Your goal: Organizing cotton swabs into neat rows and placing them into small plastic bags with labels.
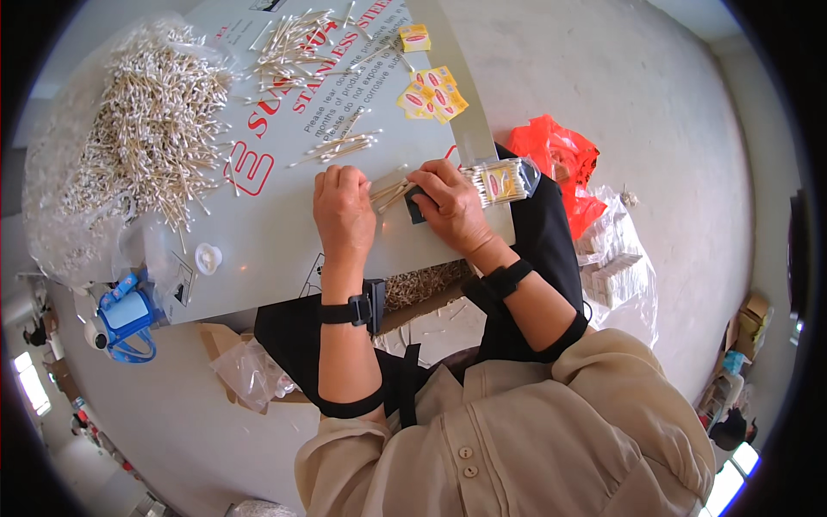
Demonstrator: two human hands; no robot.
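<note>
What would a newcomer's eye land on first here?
Probably the huge heap of cotton swabs in clear plastic on the left of the table. Then the red bag past its right edge, and, mid-picture, the left hand and right hand, loose swabs between them.

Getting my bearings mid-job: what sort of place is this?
Probably a small packing workshop: a heap of loose cotton swabs on the table, small yellow cards near its edge, and a filled clear pack beside the right hand.
</note>
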